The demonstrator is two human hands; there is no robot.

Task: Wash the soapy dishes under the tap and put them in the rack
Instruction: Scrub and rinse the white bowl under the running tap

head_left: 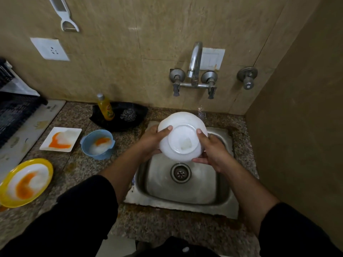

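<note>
Left hand [152,140], right hand [211,151] grip white bowl [182,136] base-up over sink [185,195], under tap [194,65]. Blue bowl [98,144], square plate [61,139], yellow plate [26,182] unwashed, soapy, on surface [148,229].

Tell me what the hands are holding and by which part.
Both hold the white bowl, base facing the camera: left hand grips its left wall, right hand its right wall, thumbs on the underside.

A yellow bottle [106,110] and a steel scrubber [128,114] sit in a black tray [118,125] by the wall.
</note>
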